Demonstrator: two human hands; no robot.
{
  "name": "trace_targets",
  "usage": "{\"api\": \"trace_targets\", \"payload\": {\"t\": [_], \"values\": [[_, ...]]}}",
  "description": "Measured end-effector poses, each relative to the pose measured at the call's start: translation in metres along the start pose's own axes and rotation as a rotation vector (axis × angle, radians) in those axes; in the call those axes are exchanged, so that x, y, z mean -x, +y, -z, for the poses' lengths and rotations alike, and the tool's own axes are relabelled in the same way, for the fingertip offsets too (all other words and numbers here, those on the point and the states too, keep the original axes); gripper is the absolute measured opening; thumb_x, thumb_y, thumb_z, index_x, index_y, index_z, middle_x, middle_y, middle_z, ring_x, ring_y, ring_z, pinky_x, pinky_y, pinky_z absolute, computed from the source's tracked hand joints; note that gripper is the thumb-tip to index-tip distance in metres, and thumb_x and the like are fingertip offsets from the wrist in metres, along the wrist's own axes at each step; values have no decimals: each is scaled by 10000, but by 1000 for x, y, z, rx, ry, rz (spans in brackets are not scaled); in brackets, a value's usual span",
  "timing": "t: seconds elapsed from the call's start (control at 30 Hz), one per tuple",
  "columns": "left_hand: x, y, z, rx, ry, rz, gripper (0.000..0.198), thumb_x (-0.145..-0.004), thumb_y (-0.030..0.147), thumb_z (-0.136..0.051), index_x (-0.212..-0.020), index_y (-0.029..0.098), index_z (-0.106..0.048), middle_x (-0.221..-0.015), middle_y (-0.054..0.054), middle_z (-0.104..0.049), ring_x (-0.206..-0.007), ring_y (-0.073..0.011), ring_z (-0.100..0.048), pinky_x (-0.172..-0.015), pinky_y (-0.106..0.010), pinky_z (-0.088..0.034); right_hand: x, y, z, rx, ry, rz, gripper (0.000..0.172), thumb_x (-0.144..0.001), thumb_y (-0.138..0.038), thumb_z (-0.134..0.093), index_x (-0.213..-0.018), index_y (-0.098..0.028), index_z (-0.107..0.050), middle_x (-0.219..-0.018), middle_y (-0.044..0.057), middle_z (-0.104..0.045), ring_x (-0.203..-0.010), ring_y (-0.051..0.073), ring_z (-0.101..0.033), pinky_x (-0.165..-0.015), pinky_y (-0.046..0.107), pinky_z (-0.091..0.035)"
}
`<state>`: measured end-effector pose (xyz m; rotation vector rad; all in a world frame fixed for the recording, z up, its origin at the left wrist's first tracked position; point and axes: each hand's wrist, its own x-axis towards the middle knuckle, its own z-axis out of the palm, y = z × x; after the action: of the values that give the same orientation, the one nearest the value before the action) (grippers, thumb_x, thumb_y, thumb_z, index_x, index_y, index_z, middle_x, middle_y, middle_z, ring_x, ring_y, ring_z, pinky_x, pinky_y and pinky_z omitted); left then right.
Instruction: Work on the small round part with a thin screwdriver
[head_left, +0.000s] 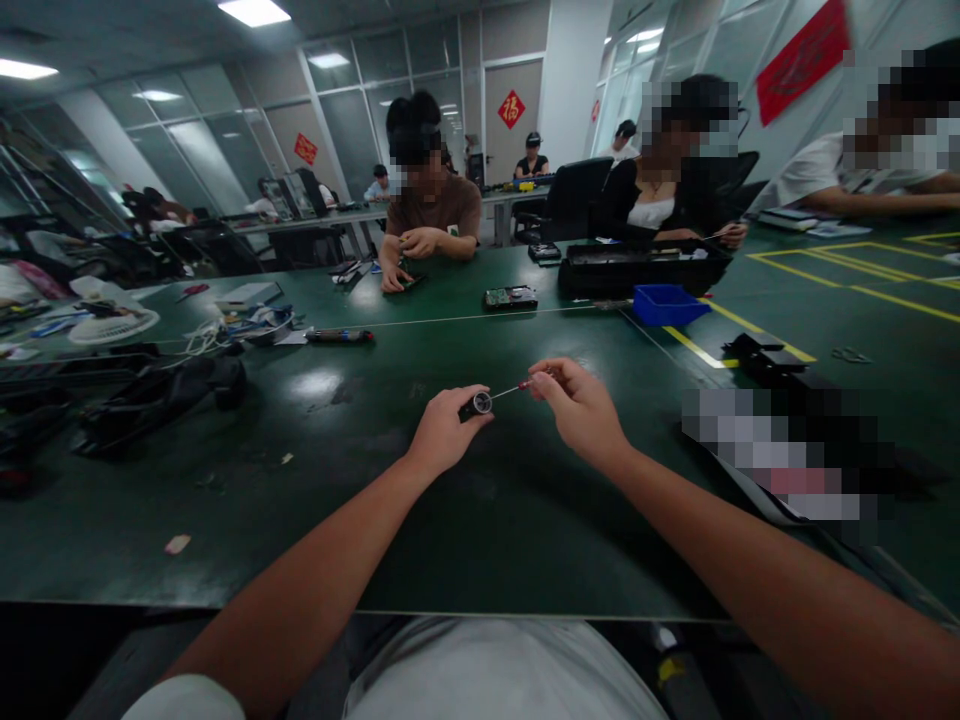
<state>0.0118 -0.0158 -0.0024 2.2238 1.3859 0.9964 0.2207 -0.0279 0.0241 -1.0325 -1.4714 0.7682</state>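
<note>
Two bare hands meet above a green table [420,560], seen from the wearer's own head. The left hand [441,430] is closed around a small dark cylinder [481,403], thumb and fingers on its sides, with the round, silver-rimmed end left uncovered. The right hand [581,405] pinches the red handle of a thin screwdriver [524,386] between thumb and fingers. The screwdriver's long axis runs sideways between the hands, from the right fingertips leftward and slightly down in the view, so its shaft points at the cylinder's rimmed end. The cylinder thus lies to the left of the right hand, at the far end of the shaft; the left hand is the nearer one, being wrapped around it. Whether the tip touches the rim, enters it or stops just short is too small to tell. Beyond the hands stand a blue tray [664,308] and a seated co-worker [442,205].
</note>
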Motion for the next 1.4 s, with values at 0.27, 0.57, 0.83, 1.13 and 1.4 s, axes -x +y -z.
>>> {"api": "trace_targets", "payload": {"t": [0.27, 0.57, 0.83, 1.13, 1.4], "values": [[-1, 2, 3, 7, 26, -54, 349, -870, 211, -721, -1213, 252, -670, -1179, -32, -705, -1103, -218, -620, -1014, -404, -469, -14, 16, 3, -572, 25, -507, 205, -858, -396, -650, -763, -216, -622, -652, -7, -561, -577, 140, -522, -765, 392, -558], [-1, 5, 4, -22, 17, -45, 373, -851, 204, -741, -1216, 241, -673, -1159, -43, -716, -1065, -229, -627, -1006, -422, -472, -9, 11, 2, -157, 101, -97, 264, -891, -485, -591, -880, -224, -631, -764, 18, -652, -666, 164, -589, -679, 342, -488], [-1, 6, 5, -29, 11, -38, 378, -853, 219, -742, -1223, 236, -668, -1169, -37, -714, -1067, -223, -625, -1012, -408, -465, -3, -1, 2, 49, 54, 19, 245, -930, -429, -523, -940, -208, -628, -762, 33, -676, -693, 188, -632, -672, 353, -496], [0, 6, 5, 9, -23, -35, 377, -868, 244, -726, -1238, 250, -658, -1163, -36, -708, -1075, -227, -614, -996, -416, -467, -5, 6, 2, 16, 97, -59, 245, -936, -425, -524, -939, -204, -628, -768, 32, -678, -684, 186, -629, -678, 356, -496], [1, 4, 5, 7, -30, -30, 387, -867, 253, -727, -1247, 256, -655, -1182, -36, -702, -1093, -229, -608, -998, -412, -467, -9, 12, 2, -74, 69, -143, 290, -902, -473, -587, -858, -198, -667, -707, 16, -651, -647, 166, -596, -654, 333, -471]]}}
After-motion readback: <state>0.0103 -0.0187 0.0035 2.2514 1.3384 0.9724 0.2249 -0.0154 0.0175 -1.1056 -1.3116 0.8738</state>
